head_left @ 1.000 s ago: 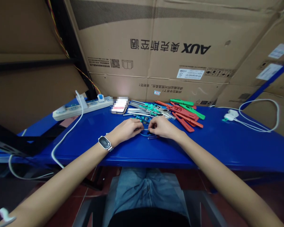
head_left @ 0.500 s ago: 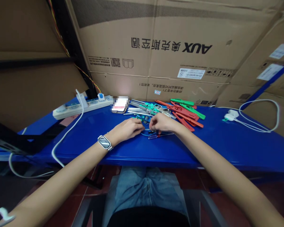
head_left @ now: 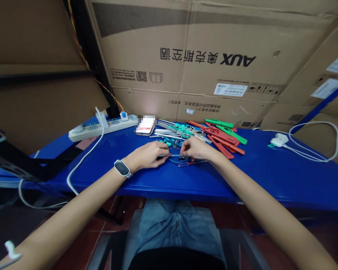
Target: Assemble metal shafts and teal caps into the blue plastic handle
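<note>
My left hand point(head_left: 154, 154), with a smartwatch point(head_left: 122, 168) on its wrist, rests on the blue table with its fingers curled together. Whatever they hold is hidden beneath them. My right hand point(head_left: 193, 148) is closed in a pinch a little to the right, on something too small to name. A thin blue strip point(head_left: 174, 161) curves between the two hands. Just below my right hand lies a screwdriver point(head_left: 185, 164) with a clear purple and red handle. Small blue and green parts point(head_left: 171, 142) sit behind the fingers.
Behind my hands spreads a pile of silvery rods and teal pieces point(head_left: 174, 129). Red plastic handles point(head_left: 221, 135) and green ones point(head_left: 232, 134) lie to its right. A phone point(head_left: 145, 125), a power strip point(head_left: 95, 129) and a white charger point(head_left: 279, 140) stand near the cardboard backing.
My left hand has drawn slightly left, so the gap between my hands is wider. My right hand keeps its pinch near the screwdriver. The whole view has shifted slightly.
</note>
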Demonstrator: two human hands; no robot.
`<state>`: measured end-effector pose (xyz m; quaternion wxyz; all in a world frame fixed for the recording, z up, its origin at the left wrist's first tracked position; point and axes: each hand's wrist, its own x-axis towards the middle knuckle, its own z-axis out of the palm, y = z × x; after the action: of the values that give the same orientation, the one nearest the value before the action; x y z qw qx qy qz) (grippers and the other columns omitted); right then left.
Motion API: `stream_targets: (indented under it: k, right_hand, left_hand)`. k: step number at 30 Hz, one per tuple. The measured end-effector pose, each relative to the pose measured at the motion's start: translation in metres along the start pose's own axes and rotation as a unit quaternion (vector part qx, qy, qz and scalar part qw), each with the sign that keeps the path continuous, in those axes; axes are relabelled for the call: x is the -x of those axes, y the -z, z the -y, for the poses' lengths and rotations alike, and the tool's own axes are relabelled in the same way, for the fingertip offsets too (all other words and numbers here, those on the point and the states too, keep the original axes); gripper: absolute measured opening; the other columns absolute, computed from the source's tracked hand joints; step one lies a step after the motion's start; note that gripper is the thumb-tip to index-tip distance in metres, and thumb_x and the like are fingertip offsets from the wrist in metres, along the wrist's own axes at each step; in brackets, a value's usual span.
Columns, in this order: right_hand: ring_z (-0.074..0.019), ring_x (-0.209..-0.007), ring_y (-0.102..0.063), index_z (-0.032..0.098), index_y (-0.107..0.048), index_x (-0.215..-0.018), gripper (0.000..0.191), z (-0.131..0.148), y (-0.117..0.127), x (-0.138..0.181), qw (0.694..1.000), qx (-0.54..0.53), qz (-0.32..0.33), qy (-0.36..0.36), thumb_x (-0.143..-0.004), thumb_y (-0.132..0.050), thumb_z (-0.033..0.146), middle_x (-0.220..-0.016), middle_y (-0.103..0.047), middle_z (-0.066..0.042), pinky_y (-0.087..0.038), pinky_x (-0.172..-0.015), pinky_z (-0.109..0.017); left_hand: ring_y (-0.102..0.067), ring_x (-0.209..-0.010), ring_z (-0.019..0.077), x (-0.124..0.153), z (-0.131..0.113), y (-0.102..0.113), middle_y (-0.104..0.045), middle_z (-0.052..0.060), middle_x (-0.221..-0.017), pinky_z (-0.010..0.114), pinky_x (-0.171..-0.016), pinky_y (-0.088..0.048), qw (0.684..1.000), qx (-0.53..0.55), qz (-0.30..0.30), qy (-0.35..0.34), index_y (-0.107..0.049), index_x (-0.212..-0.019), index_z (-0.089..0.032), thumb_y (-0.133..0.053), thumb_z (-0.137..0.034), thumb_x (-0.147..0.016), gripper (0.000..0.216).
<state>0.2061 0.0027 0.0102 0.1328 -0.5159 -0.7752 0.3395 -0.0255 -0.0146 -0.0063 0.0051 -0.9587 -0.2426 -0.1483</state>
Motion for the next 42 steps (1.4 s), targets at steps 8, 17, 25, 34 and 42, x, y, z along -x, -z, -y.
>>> stream_targets:
  k: [8, 17, 25, 34, 42]
  right_hand:
    - [-0.0086, -0.044, -0.055, 0.012, -0.071, -0.071, 0.013, -0.003, -0.002, 0.003, 1.0, 0.014, -0.015, 0.015, -0.068, -0.059, 0.007, -0.066, -0.067, -0.002, -0.044, -0.04, -0.018]
    - [-0.0089, -0.046, -0.055, 0.013, -0.07, -0.071, 0.013, -0.01, -0.002, 0.006, 0.999, 0.012, -0.027, 0.014, -0.066, -0.058, 0.008, -0.065, -0.068, 0.0, -0.042, -0.042, -0.018]
    - [-0.0082, -0.045, -0.053, 0.014, -0.07, -0.07, 0.012, -0.01, -0.003, 0.007, 0.999, 0.02, -0.04, 0.018, -0.067, -0.059, 0.01, -0.063, -0.066, 0.0, -0.042, -0.045, -0.019]
    - [-0.0081, -0.044, -0.052, 0.014, -0.07, -0.07, 0.011, -0.012, -0.004, 0.007, 0.999, 0.013, -0.045, 0.019, -0.067, -0.059, 0.011, -0.064, -0.067, 0.0, -0.041, -0.044, -0.02]
    - [-0.0078, -0.046, -0.052, 0.014, -0.07, -0.069, 0.011, -0.012, -0.004, 0.007, 0.998, 0.022, -0.054, 0.034, -0.067, -0.06, 0.01, -0.062, -0.066, 0.001, -0.042, -0.049, -0.02]
  left_hand:
    - [-0.064, -0.094, 0.0185, 0.011, 0.0, -0.004, -0.065, 0.009, -0.108, 0.03, -0.083, -0.05, 0.997, 0.049, -0.023, 0.053, -0.067, -0.118, -0.019, -0.046, -0.019, -0.095, 0.03]
    - [-0.065, -0.093, 0.0178, 0.012, 0.008, -0.006, -0.069, 0.007, -0.102, 0.029, -0.086, -0.051, 0.99, 0.12, -0.034, 0.071, -0.07, -0.103, -0.018, -0.056, -0.019, -0.09, 0.019]
    - [-0.066, -0.096, 0.0187, 0.013, 0.004, -0.006, -0.069, 0.009, -0.106, 0.032, -0.089, -0.052, 0.991, 0.108, -0.038, 0.067, -0.073, -0.105, -0.017, -0.049, -0.02, -0.094, 0.026]
    - [-0.065, -0.082, 0.0166, 0.011, 0.004, -0.005, -0.067, 0.009, -0.091, 0.029, -0.077, -0.051, 0.99, 0.109, -0.052, 0.067, -0.074, -0.094, -0.016, -0.048, -0.028, -0.098, 0.029]
    - [-0.064, -0.093, 0.0179, 0.018, 0.0, -0.006, -0.067, 0.009, -0.104, 0.032, -0.087, -0.053, 0.995, 0.065, -0.053, 0.052, -0.072, -0.113, -0.02, -0.044, -0.021, -0.099, 0.032]
